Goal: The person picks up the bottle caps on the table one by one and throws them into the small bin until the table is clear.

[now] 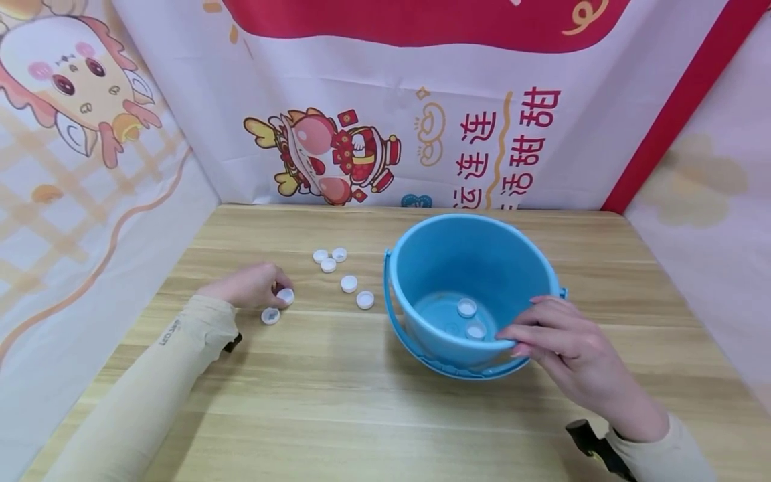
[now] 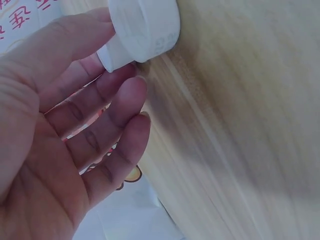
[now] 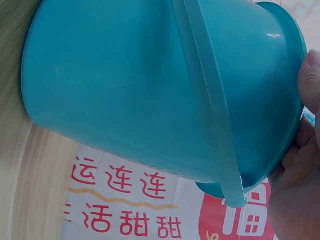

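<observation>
My left hand (image 1: 249,284) pinches a white round cap (image 1: 286,296) between thumb and fingers at the table's left. Just below it lies another cap (image 1: 270,316). Seen from the left wrist, the thumb of my left hand (image 2: 75,115) meets the cap (image 2: 162,30), with a second white cap partly hidden behind. A blue bucket (image 1: 434,345) stands upright right of centre with two caps (image 1: 466,308) on its bottom. My right hand (image 1: 578,348) grips its near right rim, fingers over the edge. In the right wrist view my right hand (image 3: 300,200) holds the bucket (image 3: 120,85) at its rim.
Several white caps (image 1: 349,284) lie on the wooden table (image 1: 313,415) between my left hand and the bucket. The bucket's handle (image 1: 394,321) hangs down on the near side. Printed cloth (image 1: 211,100) borders the table at the back and both sides.
</observation>
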`<state>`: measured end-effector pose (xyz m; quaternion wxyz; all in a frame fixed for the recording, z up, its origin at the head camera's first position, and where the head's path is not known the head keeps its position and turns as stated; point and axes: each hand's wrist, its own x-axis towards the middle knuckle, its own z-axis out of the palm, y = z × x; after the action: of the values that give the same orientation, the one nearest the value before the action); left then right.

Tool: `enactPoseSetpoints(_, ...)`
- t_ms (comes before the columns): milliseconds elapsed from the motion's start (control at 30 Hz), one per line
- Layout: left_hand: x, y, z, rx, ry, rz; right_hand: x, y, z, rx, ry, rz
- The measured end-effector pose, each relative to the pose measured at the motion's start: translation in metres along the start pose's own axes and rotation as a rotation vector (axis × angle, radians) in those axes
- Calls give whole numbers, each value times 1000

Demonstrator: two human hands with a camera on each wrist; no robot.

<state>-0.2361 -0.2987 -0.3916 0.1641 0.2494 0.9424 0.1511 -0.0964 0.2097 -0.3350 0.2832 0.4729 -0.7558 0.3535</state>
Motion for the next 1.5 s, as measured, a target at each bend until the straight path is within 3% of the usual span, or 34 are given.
enactPoseSetpoints(233,-2,-7,4,-21,9,50,0,0,3,-3,-19,17)
enactPoseSetpoints(300,-5,-6,1,-41,19,39,0,1,4,-4,-24,17)
enactPoseSetpoints(433,-9,2,-13,-72,61,50,0,1,4,-9,-29,15)
enactPoseSetpoints(533,-11,15,-29,-40,113,51,0,1,4,-8,-26,15)
enactPoseSetpoints(667,-12,41,-52,20,174,68,0,1,3,-8,-24,21)
enactPoseSetpoints(867,-13,90,-83,31,238,111,0,0,1,-13,-21,18)
enactPoseSetpoints(1000,-8,123,-98,66,286,175,0,0,0,-18,-22,25)
enactPoseSetpoints(1233,7,176,-119,117,284,290,-2,1,-1,-18,-21,36)
enactPoseSetpoints(1500,20,220,-137,123,280,396,-4,1,-2,-22,-23,39)
